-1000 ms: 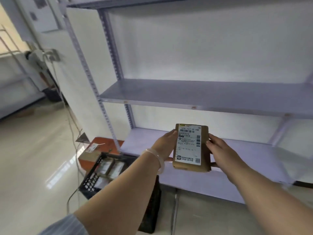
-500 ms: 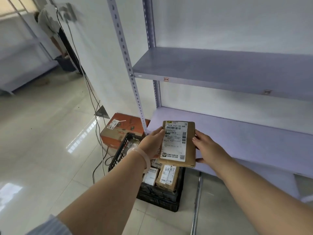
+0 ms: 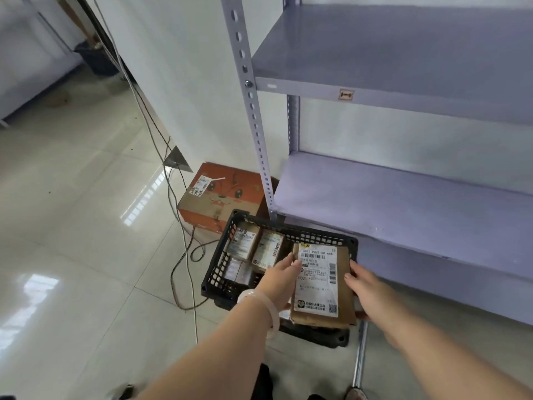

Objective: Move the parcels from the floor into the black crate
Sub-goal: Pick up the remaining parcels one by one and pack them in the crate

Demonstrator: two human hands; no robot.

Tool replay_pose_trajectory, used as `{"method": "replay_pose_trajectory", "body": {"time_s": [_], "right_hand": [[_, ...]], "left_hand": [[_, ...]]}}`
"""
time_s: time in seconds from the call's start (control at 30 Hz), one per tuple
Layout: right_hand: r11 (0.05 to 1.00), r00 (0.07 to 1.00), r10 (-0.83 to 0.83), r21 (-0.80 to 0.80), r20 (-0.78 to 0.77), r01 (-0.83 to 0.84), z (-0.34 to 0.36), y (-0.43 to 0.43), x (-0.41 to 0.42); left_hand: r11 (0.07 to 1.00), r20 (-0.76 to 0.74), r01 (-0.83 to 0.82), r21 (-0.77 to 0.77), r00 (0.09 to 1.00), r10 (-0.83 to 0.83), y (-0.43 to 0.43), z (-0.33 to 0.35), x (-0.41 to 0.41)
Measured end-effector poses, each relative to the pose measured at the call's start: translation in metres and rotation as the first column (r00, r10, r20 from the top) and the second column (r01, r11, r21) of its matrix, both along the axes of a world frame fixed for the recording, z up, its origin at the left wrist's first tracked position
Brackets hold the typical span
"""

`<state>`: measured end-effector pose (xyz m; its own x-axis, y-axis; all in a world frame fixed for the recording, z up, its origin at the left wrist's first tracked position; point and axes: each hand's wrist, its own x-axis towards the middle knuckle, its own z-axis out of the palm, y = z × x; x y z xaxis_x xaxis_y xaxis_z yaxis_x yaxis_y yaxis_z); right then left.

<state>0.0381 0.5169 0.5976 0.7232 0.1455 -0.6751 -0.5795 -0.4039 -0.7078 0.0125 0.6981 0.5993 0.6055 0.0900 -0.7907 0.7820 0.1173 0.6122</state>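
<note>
Holding a brown parcel (image 3: 320,284) over the black crate (image 3: 219,267), left hand (image 3: 281,277) and right hand (image 3: 366,287) gripping its sides.

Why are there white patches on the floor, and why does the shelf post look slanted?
Head view: the patches on the floor are glare, light mirrored by glossy tiles; the shelf post slants likely from the wide-angle lens; the parcel label is sharp.
</note>
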Motion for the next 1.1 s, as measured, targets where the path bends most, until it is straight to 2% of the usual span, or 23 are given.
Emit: {"method": "replay_pose_trajectory", "body": {"time_s": [0.13,0.3,0.57,0.73,1.1], "right_hand": [[0.995,0.995,-0.082,-0.070,-0.061,0.077,-0.044,0.047,-0.008],[0.973,0.969,-0.216,-0.106,-0.123,0.204,-0.115,0.103,-0.020],[0.926,0.918,-0.369,-0.142,-0.144,0.350,-0.197,0.113,-0.008],[0.938,0.919,-0.345,-0.114,-0.191,0.329,-0.227,0.116,-0.018],[0.931,0.889,-0.364,-0.080,-0.277,0.357,-0.256,0.125,-0.005]], "left_hand": [[0.995,-0.051,0.096,-0.012,0.994,-0.096,0.046,-0.053,0.013],[0.983,-0.041,0.182,-0.001,0.983,-0.182,0.091,-0.121,0.027],[0.965,-0.030,0.243,-0.095,0.969,-0.247,0.086,-0.207,0.036],[0.959,-0.050,0.279,-0.042,0.958,-0.281,0.094,-0.237,0.023],[0.976,-0.063,0.219,0.014,0.974,-0.218,0.091,-0.257,0.029]]}}
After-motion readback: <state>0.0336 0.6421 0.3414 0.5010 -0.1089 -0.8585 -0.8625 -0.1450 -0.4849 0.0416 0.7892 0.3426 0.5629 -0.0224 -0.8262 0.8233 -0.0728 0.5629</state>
